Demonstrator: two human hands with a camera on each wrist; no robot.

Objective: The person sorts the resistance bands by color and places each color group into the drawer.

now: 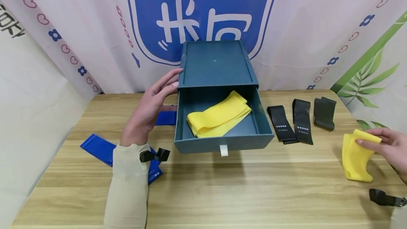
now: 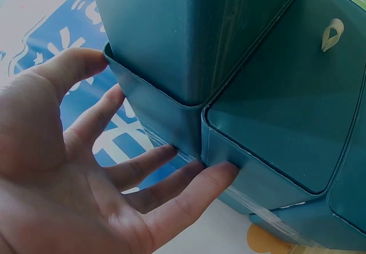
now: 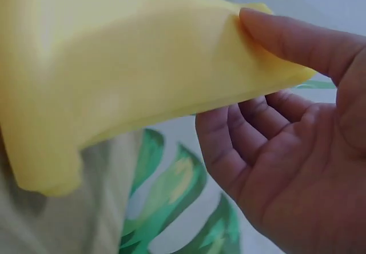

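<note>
Hanging from the right hand [image 1: 392, 147], a folded yellow resistance band [image 1: 357, 163] is pinched between thumb and fingers near the right edge of the wooden table [image 1: 254, 193], well apart from the dark teal drawer box [image 1: 217, 63]. The left hand [image 1: 147, 107] is laid loosely, fingers spread, against the left side of that box, which is touched by the fingertips. The drawer [image 1: 197, 146], fitted with a white pull tab [image 1: 224, 150], is pulled out, and more yellow banding [image 1: 219, 114] is held aslant inside it. To the right, three dark bands [image 1: 302, 121] are laid out, two of them marked with white print. To the left, blue bands [image 1: 98, 148] are spread, partly hidden by the beige sleeve [image 1: 128, 186].
</note>
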